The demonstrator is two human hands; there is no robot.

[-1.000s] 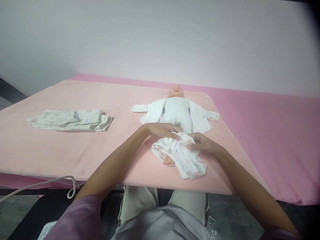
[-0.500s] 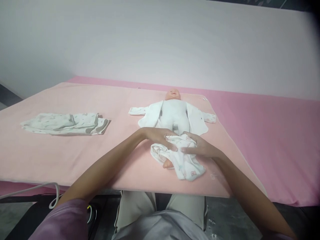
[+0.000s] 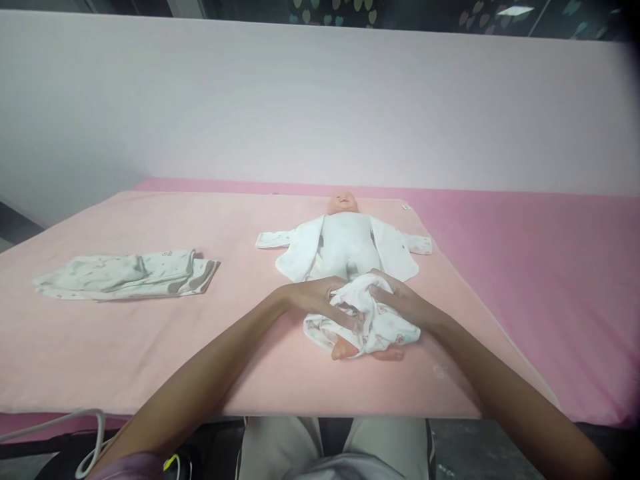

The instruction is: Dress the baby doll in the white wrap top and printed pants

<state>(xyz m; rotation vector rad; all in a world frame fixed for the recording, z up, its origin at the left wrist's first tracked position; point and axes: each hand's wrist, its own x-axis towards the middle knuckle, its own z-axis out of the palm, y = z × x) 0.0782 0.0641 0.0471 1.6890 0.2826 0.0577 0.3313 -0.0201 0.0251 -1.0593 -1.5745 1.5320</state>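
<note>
Head view: left hand and right hand, partly curled, grip garment between them

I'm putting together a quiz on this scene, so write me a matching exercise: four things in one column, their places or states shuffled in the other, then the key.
Things
1. Printed baby pants
2. Baby jacket
3. Folded baby clothes
4. White cable

Places or states
A. Spread open on either side of the doll
B. Looped at the lower left of the view
C. Bunched around the doll's legs, feet showing below
D. Lying on the peach-pink sheet, to the left of the doll and apart from it

Right pairs: 1-C, 2-A, 3-D, 4-B
</note>
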